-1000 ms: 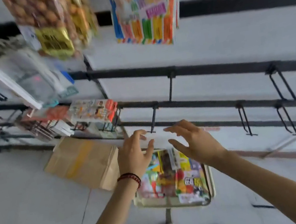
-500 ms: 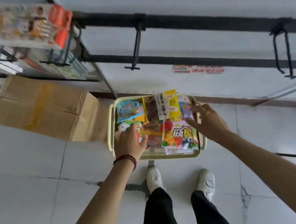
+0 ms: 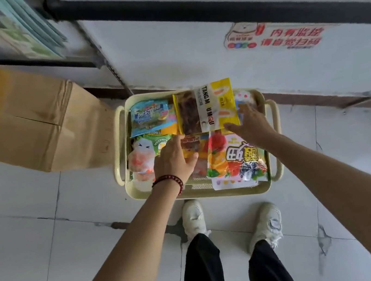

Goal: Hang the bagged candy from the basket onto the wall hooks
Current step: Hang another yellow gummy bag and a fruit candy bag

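A cream plastic basket [image 3: 274, 140] stands on the floor against the wall, filled with several candy bags. On top at the back lies a yellow and clear bag [image 3: 205, 105]; a blue bag [image 3: 149, 115] lies at the back left and a fruit-printed bag [image 3: 236, 159] at the front right. My left hand [image 3: 173, 160] reaches over the bags in the middle, fingers spread, holding nothing. My right hand [image 3: 249, 125] hovers at the lower right corner of the yellow bag, fingers extended, not gripping it. No wall hooks show clearly.
A brown cardboard box [image 3: 18, 118] sits on the floor left of the basket. A black rail [image 3: 208, 13] runs along the white wall above, with a red-lettered sticker [image 3: 284, 36]. Hanging goods [image 3: 23, 27] fill the upper left. My two white shoes [image 3: 193, 217] stand just before the basket.
My view has tilted down from the wall hooks to the basket. Both hands dropped from the rail height into the basket and now spread over the bags.
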Demonstrator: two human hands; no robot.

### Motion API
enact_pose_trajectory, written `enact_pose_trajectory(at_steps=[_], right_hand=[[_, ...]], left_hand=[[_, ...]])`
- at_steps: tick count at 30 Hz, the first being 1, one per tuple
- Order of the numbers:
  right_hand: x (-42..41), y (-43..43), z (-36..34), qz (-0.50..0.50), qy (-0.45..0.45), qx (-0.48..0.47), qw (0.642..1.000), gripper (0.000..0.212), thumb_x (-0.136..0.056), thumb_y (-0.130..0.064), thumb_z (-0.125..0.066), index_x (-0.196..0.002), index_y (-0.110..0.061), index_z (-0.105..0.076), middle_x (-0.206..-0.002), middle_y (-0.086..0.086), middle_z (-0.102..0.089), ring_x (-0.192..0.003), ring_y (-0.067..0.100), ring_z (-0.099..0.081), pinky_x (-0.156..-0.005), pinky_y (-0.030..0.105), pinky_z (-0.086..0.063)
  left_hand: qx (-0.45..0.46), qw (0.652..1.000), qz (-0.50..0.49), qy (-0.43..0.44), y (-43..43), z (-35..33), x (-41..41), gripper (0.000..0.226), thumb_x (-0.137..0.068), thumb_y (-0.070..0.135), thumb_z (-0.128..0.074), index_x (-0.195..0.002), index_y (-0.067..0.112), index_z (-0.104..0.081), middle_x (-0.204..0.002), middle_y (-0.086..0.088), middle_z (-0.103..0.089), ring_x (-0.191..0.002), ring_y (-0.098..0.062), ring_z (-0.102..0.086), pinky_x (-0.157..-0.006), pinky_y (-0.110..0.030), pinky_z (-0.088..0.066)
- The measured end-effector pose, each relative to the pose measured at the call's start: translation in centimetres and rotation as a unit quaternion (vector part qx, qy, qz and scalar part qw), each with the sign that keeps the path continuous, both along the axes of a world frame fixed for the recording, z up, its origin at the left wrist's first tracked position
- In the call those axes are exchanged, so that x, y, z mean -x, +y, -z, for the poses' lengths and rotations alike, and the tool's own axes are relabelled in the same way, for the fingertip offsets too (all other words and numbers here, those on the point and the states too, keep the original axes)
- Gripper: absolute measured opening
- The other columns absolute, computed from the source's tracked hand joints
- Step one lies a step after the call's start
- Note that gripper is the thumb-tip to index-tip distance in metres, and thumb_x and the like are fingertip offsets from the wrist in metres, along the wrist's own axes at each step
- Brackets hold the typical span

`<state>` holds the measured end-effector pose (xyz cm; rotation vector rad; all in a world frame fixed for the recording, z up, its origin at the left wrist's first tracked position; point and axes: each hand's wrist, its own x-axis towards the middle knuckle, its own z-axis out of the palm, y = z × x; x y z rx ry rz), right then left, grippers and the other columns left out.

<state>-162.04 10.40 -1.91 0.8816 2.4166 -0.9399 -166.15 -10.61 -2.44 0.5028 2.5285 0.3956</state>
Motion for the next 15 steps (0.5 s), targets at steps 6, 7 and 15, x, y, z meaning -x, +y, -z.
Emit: enact_pose_trajectory(at_steps=[6,7,15], right_hand=[[1.7,-0.7,1.4,0.194,0.033,0.021,0.98,0.051,-0.083,-0.039,-0.068,-0.121,-0.009,-0.05,-0.114,0.007,-0.061,-0.096,0.02,-0.055,-0.079,0.033,-0.045],[1.9,-0.8,1.1,0.225,0.049,0.025,0.973,0.044,-0.083,-0.035,-0.068,-0.116,-0.01,-0.054,-0.109,0.005,-0.062,-0.089,0.016,-0.054,-0.073,0.03,-0.043],[-0.7,-0.4,-2.8,0.308,0.243,0.046,0.919,0.008,-0.095,-0.022,-0.051,-0.099,-0.02,-0.045,-0.1,0.002,-0.068,-0.071,0.013,-0.068,-0.05,0.031,-0.057]], left_hand=[[-0.037,0.999,-0.031,-0.006,0.8,1.3,0.5,0.056,-0.088,0.043,-0.056,-0.134,0.019,-0.036,-0.136,0.001,-0.047,-0.117,-0.019,-0.053,-0.085,-0.034,-0.05],[-0.048,0.998,-0.032,-0.006,0.8,1.3,0.5,0.056,-0.088,0.042,-0.057,-0.134,0.019,-0.037,-0.136,0.001,-0.047,-0.116,-0.02,-0.053,-0.085,-0.035,-0.05],[-0.022,1.0,0.007,0.007,-0.5,0.4,1.0,0.057,-0.086,0.041,-0.06,-0.134,0.019,-0.037,-0.133,0.0,-0.05,-0.118,-0.019,-0.051,-0.088,-0.04,-0.05]])
